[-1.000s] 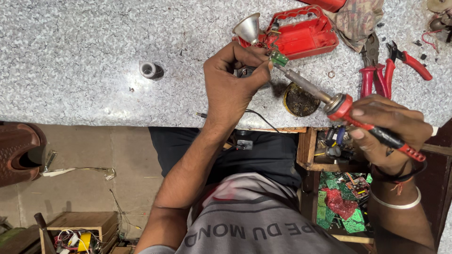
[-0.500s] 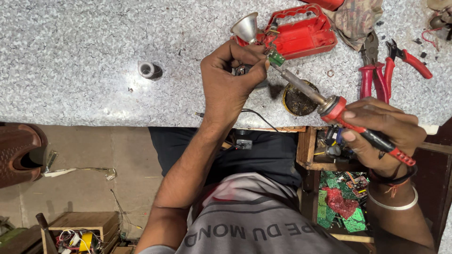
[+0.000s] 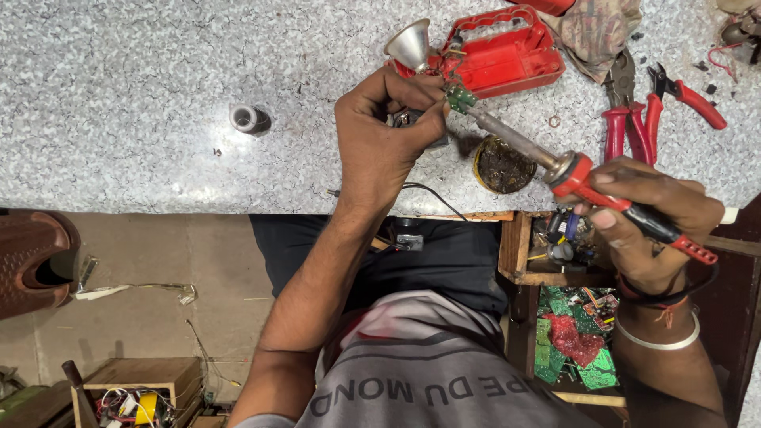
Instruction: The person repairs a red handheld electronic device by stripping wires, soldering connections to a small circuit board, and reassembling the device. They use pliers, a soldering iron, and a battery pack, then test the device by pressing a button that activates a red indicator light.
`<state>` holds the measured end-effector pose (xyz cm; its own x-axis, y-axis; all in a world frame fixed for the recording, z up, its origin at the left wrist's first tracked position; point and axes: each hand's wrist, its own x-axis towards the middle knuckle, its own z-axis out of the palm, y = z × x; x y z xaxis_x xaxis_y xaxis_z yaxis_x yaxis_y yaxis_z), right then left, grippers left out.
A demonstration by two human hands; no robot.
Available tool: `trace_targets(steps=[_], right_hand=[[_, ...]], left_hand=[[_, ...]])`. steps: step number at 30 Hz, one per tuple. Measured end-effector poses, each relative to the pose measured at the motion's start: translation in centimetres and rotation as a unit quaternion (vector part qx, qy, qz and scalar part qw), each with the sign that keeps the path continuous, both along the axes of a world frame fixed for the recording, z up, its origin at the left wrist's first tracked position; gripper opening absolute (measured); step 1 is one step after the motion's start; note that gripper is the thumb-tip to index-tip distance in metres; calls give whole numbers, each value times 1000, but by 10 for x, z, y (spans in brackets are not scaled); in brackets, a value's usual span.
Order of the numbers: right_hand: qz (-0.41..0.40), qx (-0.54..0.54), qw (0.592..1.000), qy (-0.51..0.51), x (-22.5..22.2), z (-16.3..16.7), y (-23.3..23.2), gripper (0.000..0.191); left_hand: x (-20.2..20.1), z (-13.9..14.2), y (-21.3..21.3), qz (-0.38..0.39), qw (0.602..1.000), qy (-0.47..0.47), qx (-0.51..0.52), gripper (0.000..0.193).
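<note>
Near the middle of the table (image 3: 119, 95), a small grey ring (image 3: 247, 119) stood alone, well clear of your work. Your left hand (image 3: 384, 135) was curled shut around a small dark part, pinching the green board (image 3: 461, 98) at its fingertips, just beside the silver reflector (image 3: 411, 43) and the red case (image 3: 503, 55) toward the far edge. The iron (image 3: 555, 162) ran from your right hand (image 3: 642, 214), whose fingers were wrapped tight round the red and black handle, up to the board, with its tip at the board and very close to your left fingertips. A small slip there could have burned them, or bridged the solder. The flux tin (image 3: 503, 165) sat open under the iron's shaft near the front edge; a dip of the wrist might have caught it. The pliers (image 3: 618, 111) and cutters (image 3: 682, 95) lay beside your right hand, and a cable (image 3: 432, 194) trailed over the front edge, where your arm could have snagged it.
</note>
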<state>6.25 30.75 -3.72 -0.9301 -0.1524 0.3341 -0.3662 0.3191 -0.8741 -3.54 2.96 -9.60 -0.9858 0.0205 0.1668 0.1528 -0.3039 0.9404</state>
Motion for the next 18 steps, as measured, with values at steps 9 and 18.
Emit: trace_targets(steps=[9, 18], right_hand=[[30, 23, 999, 4, -5, 3, 1, 28], [52, 42, 997, 37, -16, 9, -13, 22]], left_hand=[[-1, 0, -2, -3, 1000, -3, -7, 17], [-3, 2, -3, -7, 999, -39, 19, 15]])
